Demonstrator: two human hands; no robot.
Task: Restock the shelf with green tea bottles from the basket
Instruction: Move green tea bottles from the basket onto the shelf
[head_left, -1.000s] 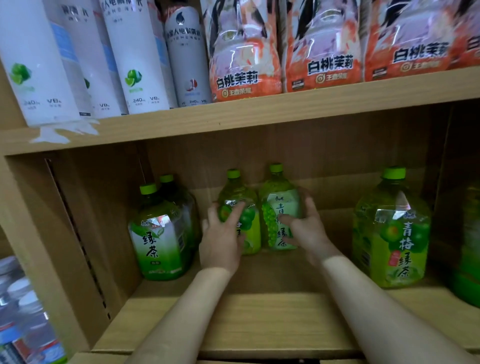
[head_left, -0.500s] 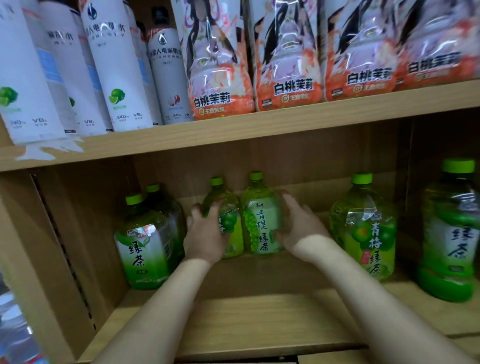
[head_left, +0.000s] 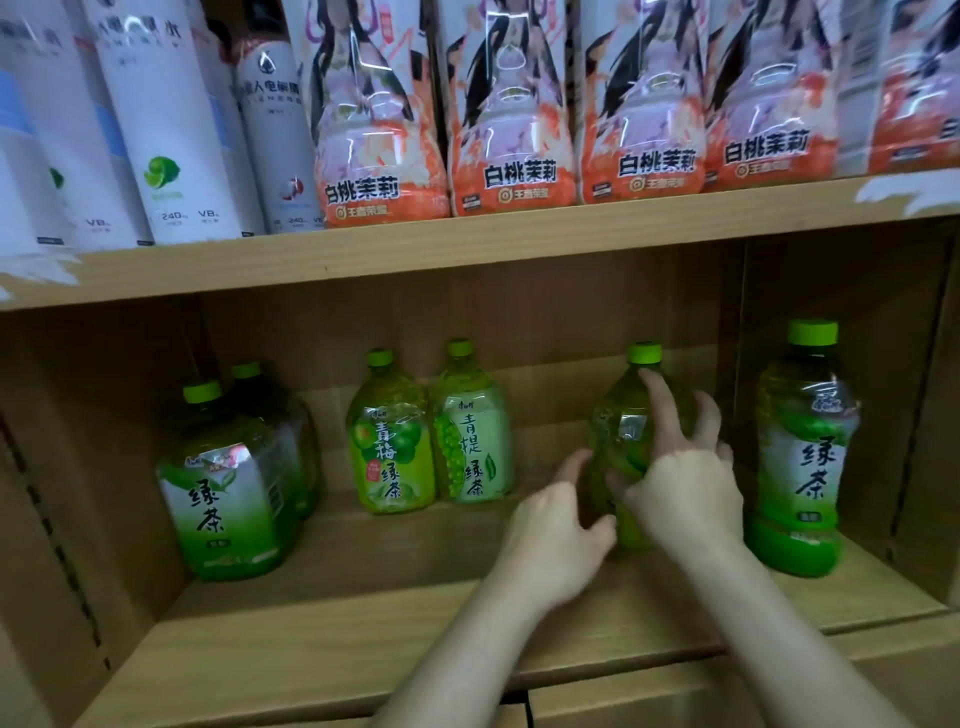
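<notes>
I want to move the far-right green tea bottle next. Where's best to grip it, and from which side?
Probably round the labelled body of the far-right green tea bottle, from the front: it stands upright, label outward, front clear, with the shelf wall near its right and another bottle on its left.

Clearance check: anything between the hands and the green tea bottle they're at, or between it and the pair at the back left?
Nothing visible. The right hand has its fingers on the front of the bottle; the left hand is at its lower left side. No object stands in the gap to the back pair.
</notes>
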